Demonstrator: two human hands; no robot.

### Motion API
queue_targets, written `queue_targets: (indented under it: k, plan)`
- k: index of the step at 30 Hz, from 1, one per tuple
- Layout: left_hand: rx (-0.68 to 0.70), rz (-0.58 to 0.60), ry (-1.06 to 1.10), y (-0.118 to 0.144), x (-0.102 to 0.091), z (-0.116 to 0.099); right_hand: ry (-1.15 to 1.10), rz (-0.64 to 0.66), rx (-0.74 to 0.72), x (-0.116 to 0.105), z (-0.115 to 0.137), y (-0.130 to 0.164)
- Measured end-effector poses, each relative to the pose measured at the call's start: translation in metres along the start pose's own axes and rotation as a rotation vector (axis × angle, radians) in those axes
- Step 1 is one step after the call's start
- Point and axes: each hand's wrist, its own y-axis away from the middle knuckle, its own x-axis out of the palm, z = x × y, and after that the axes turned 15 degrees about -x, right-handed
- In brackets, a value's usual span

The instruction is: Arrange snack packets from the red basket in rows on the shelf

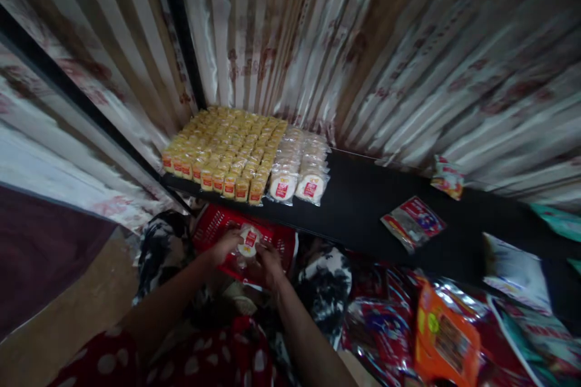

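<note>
Glossy clear-plastic round cake packet [249, 240]; red plastic lattice basket [213, 225]; matt black smooth shelf [358, 205]; shiny satin striped cloth backdrop [363, 42]; crinkly foil snack packs [447, 338].

Shelf layout, packets left to right

Small packets [222, 154] on shelf [363, 205] far left, round packets [302, 163] just right; basket [218, 224] below in front; two packs [412, 222] further right.

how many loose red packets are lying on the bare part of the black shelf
2: a red packet lying flat mid-shelf and a smaller packet further right against the curtain; others may be hidden off-frame.
</note>
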Motion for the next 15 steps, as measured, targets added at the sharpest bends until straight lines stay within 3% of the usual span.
queue_targets:
  k: [2,4,7,10,12,15]
  plan:
    - [-0.017,0.025,0.035,0.010,0.001,-0.002,0.073,-0.020,-0.013,-0.004,0.003,0.008]
    - [-0.009,0.072,-0.017,0.017,0.002,-0.005,0.287,-0.051,-0.130,-0.011,0.010,0.016]
    - [0.037,0.130,-0.211,0.024,0.002,-0.013,0.663,-0.032,-0.500,-0.022,0.030,0.029]
    - [0.205,0.127,-0.497,0.035,0.004,-0.028,0.848,0.158,-0.864,-0.030,0.056,0.041]
    - [0.333,0.107,-0.724,0.046,0.008,-0.042,0.886,0.294,-0.934,-0.034,0.071,0.046]
    - [0.477,0.068,-0.985,0.063,0.014,-0.062,0.882,0.382,-0.869,-0.042,0.087,0.049]
